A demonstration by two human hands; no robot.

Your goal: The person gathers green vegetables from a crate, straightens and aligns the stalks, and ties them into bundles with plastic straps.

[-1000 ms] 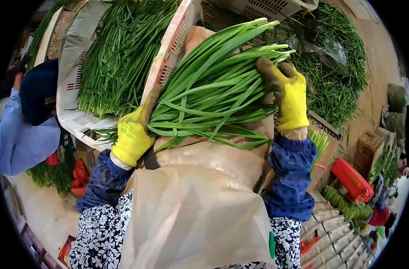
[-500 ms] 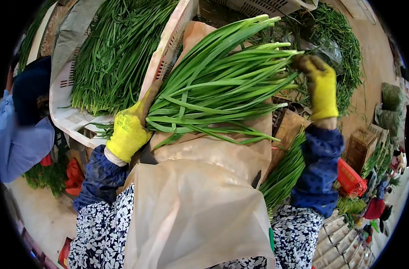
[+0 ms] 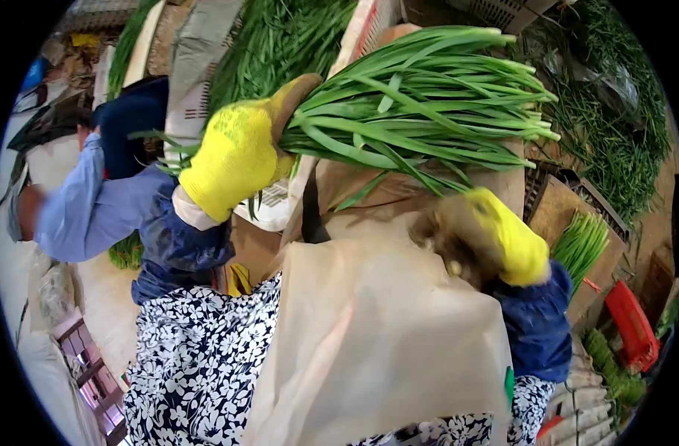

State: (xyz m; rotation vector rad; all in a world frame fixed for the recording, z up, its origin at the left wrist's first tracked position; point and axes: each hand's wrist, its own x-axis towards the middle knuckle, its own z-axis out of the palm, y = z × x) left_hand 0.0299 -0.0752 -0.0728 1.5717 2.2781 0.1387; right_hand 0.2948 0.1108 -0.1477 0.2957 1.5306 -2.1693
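Note:
A loose bunch of long green garlic chives [image 3: 429, 104] lies across my lap, its pale cut ends pointing right. My left hand [image 3: 239, 152], in a yellow glove with a brown palm, is wrapped round the leafy end of the bunch, and some leaf tips stick out behind it. My right hand [image 3: 492, 238], gloved the same way, is below the bunch and apart from it, just over the beige apron [image 3: 377, 320]. Motion smears its fingers, so whether they hold anything is unclear.
A white plastic crate [image 3: 360, 33] full of chives [image 3: 280, 56] stands ahead on the left. Loose green trimmings [image 3: 615, 141] cover the floor at right. Another chive bundle [image 3: 581, 241] lies beside my right sleeve, near a red object [image 3: 632, 327]. A person in a blue sleeve [image 3: 94, 208] is at left.
My right hand has left the cut ends and come down and left toward the apron. My left hand has lifted with the leafy end of the bunch. The view has shifted.

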